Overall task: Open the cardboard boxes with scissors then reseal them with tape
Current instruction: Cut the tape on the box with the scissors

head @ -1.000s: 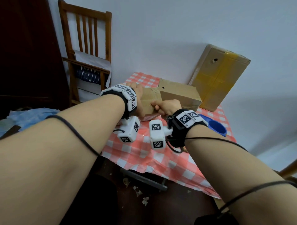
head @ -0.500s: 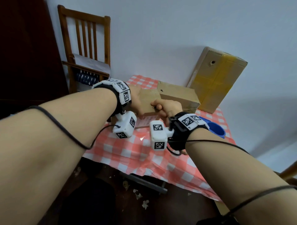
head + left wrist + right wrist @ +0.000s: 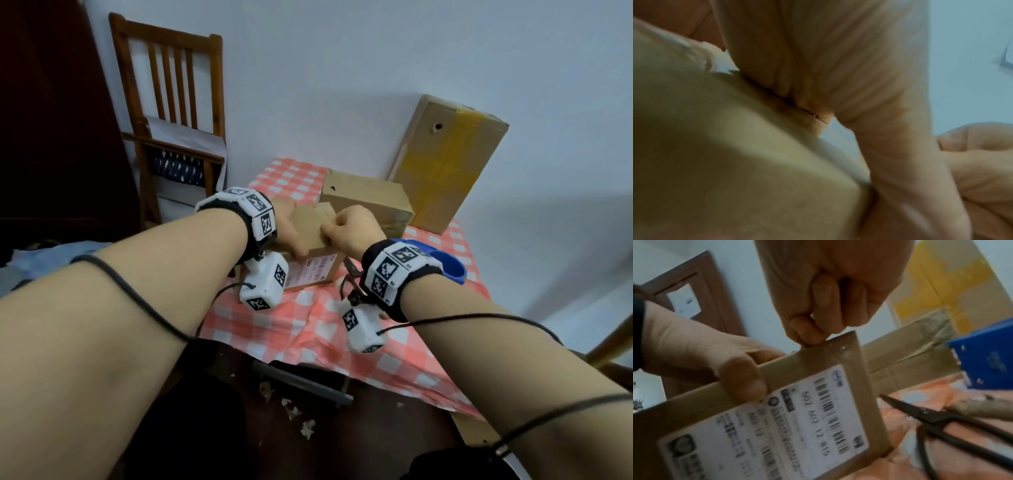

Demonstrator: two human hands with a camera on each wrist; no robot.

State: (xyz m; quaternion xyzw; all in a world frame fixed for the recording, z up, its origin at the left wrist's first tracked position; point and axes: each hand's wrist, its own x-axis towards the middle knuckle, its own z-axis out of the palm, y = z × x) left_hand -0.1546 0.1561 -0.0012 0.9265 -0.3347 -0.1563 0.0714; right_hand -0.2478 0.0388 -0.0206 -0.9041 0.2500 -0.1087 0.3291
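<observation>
Right hand fingers are curling tight, tips pressing on the top edge of the small cardboard box near its right corner; whether they are pinching tape there cannot be told. Left hand is gripping the same box from the left, thumb lying over the near top edge onto the labelled face, beside the shipping label. Box is sitting on the checked cloth of the desk. Black scissors are lying just right of it, untouched. Blue tape dispenser is sitting farther right. A second box is lying behind; a taped large box is leaning on the wall.
</observation>
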